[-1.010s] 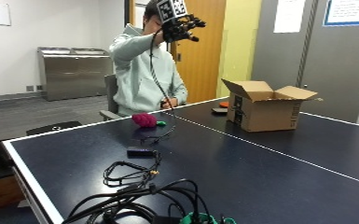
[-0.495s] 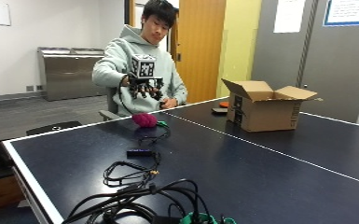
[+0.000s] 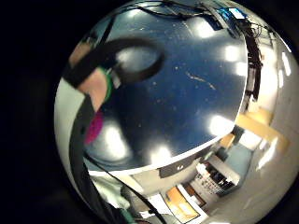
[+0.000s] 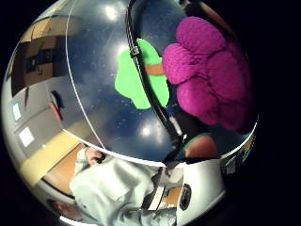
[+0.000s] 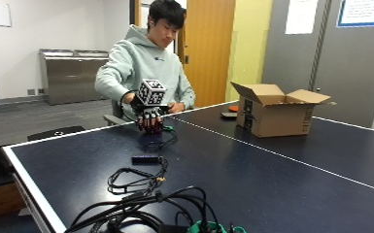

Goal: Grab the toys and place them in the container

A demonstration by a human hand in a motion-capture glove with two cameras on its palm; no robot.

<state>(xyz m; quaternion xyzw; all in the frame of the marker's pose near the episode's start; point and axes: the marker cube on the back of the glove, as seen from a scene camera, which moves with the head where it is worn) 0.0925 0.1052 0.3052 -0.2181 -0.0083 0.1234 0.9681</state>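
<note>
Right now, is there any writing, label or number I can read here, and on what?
No text can be read.
Blue-framed sign on the wall: too small.
White sheet beside it: blurred.
Dark print on the cardboard box: blurred.
Mark on the hoodie: too small.

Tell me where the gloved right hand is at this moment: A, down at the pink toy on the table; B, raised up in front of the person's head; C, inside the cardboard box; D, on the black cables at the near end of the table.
A: the outside view shows the gloved right hand down over the pink toy on the table, away from the cardboard box.
</note>
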